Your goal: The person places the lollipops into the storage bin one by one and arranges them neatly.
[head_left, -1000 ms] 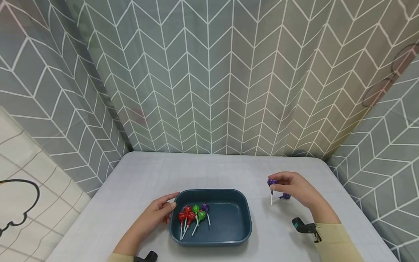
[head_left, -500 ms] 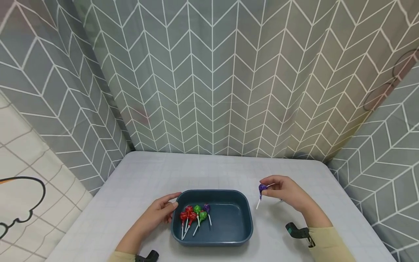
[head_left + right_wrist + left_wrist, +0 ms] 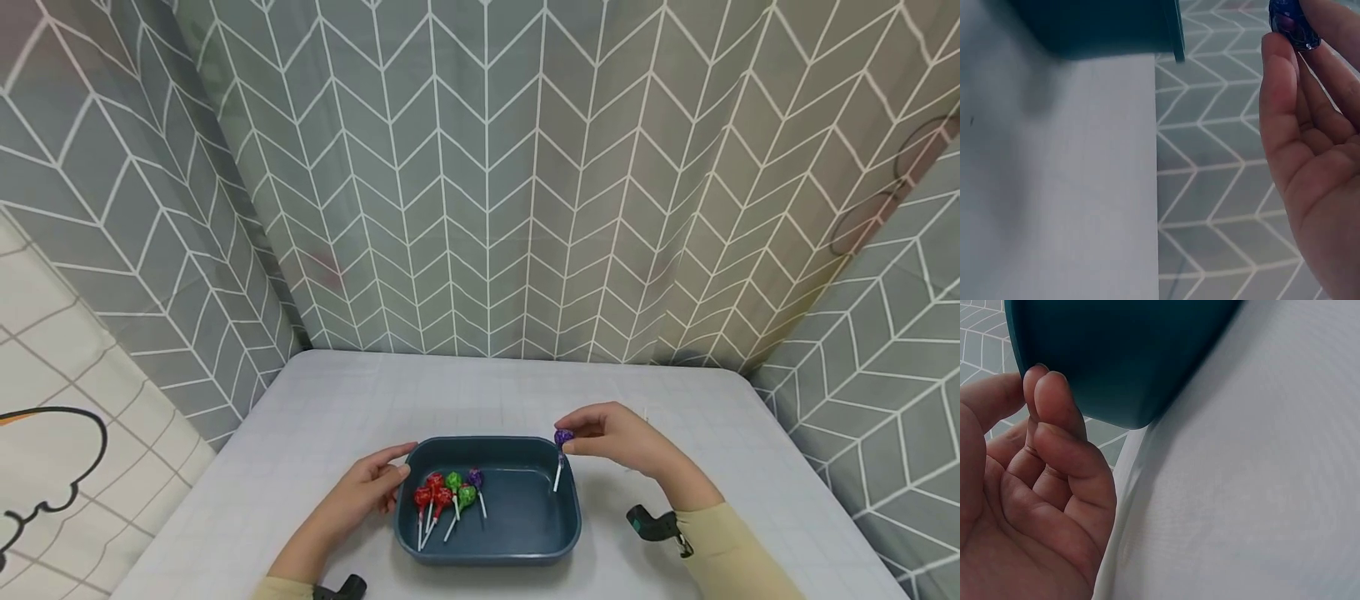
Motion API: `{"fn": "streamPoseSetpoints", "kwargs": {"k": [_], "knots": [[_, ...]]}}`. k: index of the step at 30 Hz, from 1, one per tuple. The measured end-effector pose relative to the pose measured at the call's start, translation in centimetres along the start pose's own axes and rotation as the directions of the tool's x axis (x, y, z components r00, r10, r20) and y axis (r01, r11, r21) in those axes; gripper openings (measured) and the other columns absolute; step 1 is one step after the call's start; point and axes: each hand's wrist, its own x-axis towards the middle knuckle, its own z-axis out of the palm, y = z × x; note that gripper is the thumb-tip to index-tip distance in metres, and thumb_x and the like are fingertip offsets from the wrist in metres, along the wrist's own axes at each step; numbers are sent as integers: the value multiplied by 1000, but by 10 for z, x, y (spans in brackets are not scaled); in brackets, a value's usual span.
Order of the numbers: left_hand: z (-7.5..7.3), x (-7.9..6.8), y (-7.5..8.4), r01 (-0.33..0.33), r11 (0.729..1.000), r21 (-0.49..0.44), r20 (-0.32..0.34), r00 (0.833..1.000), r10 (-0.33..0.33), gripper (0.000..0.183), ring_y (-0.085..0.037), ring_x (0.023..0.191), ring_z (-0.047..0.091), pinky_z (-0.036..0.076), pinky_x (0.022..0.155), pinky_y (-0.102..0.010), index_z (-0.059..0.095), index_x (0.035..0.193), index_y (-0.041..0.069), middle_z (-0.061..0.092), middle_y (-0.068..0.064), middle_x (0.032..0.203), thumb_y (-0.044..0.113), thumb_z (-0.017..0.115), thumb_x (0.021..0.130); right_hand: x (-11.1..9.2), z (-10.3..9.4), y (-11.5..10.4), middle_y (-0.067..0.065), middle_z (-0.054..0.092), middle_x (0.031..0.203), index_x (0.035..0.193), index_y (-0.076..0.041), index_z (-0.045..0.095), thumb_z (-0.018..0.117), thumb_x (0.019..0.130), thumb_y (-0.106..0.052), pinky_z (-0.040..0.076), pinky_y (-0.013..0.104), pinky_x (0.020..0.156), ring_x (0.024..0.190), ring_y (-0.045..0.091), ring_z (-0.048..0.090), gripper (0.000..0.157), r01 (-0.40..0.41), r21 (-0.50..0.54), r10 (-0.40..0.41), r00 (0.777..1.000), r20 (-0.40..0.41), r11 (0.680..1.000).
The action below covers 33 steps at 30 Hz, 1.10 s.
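A dark blue rectangular tray (image 3: 517,557) stands on the table. On its left side lie red lollipops (image 3: 422,497), green lollipops (image 3: 467,497) and one purple lollipop (image 3: 475,477). My left hand (image 3: 372,479) holds the tray's left rim, its lower fingers curled against the outer wall in the left wrist view. Above the tray's back right corner, my right hand (image 3: 618,437) pinches a second purple lollipop (image 3: 562,437) by its wrapped head, between thumb and fingertips. Its white stick points down over the inside of the tray. The right wrist view shows that shiny wrapper (image 3: 1294,25) at the fingertips.
The white-covered table (image 3: 450,383) extends around the tray. Patterned grey curtains (image 3: 480,208) hang behind it and at both sides. A black wrist camera (image 3: 651,523) juts from the right wrist.
My right hand has carried the purple lollipop leftward from the table to the tray's back right corner. Another purple lollipop on the table is now hidden behind that hand. The left hand stays at the rim.
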Motion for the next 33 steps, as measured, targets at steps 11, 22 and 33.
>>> {"fn": "streamPoseSetpoints", "kwargs": {"k": [11,22,33], "knots": [[-1,1,0,15,1000,0,-19,1000,-15,55,-23,65,58,50,57,-30,49,145,14,63,-12,77,37,63,97,28,27,-13,-9,70,94,109,-17,74,77,87,-30,55,27,75,82,14,67,26,94,-163,-72,988,137,982],[1,2,-1,20,1000,-2,-6,1000,-20,57,-25,66,58,50,57,-31,47,147,12,63,-11,78,37,61,98,46,55,-12,-13,69,87,104,-14,76,79,85,-29,54,24,72,79,6,66,24,117,-227,-66,973,223,967],[0,2,-3,18,1000,-4,9,1000,-18,58,-23,66,59,50,58,-31,47,147,12,64,-12,79,39,62,98,60,74,-2,-16,69,85,100,-13,78,81,84,-27,53,22,72,77,1,65,22,170,-254,-94,954,286,952]]}}
